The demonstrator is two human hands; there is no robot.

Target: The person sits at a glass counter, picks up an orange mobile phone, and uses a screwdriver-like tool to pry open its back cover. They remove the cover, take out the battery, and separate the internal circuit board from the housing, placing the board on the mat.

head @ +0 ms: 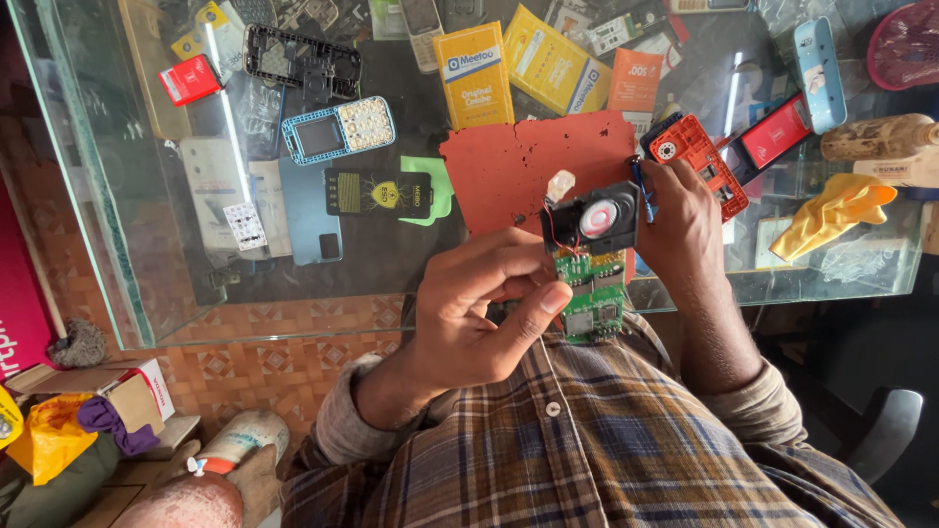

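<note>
A: Nearest, what has the left hand [479, 308] got?
B: Fingers pinched shut on the green board [590, 293], thumb on its edge.
A: And the right hand [685, 220], at two o'clock from it?
B: Closed round the black speaker [597, 217] atop the board, gripping a blue tool [641, 191].
A: Beyond?
B: At twelve, a red mat [509, 166] on the glass counter [147, 244]; a red phone shell [699, 156] at one.

Circuit board [590, 293] between both hands, mat [509, 166] behind it.
</note>
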